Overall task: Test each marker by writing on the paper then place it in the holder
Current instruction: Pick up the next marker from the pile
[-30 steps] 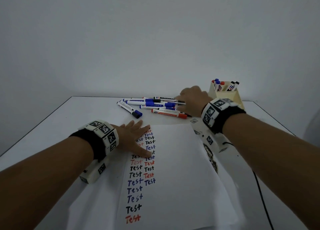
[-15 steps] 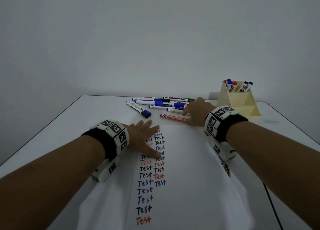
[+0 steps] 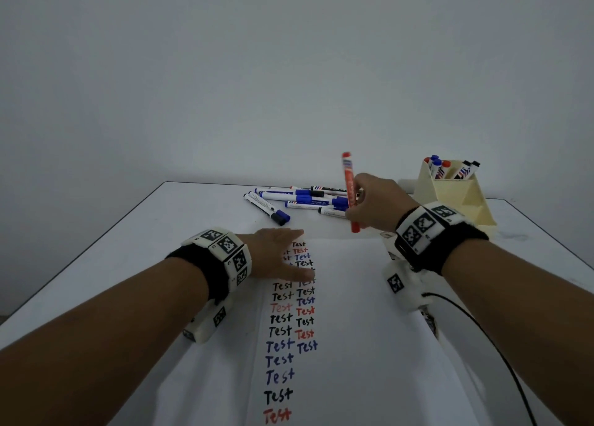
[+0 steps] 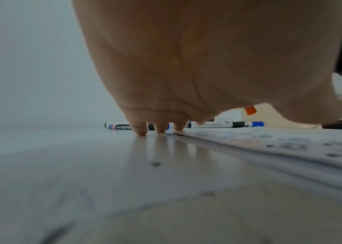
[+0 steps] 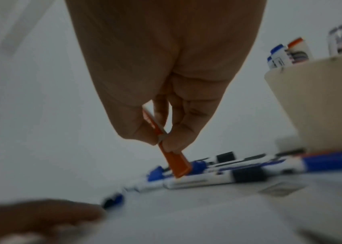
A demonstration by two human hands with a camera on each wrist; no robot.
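Red marker [image 3: 350, 194] pinched upright in right hand [image 3: 374, 205], capped, untested. Left hand [image 3: 276, 255] flat on paper [image 3: 353, 297]. Several markers in holder [image 3: 450, 197] at 1 o'clock; pile [image 3: 295, 197] at 12 remains.

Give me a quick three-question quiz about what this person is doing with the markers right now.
1. True or false: the right hand holds a red marker lifted off the table.
2. What is the left hand doing? A) pressing flat on the paper B) uncapping a marker C) reaching into the holder
3. Fill in: the word written repeatedly on the paper is ____.

Key: 1 true; 2 A; 3 Test
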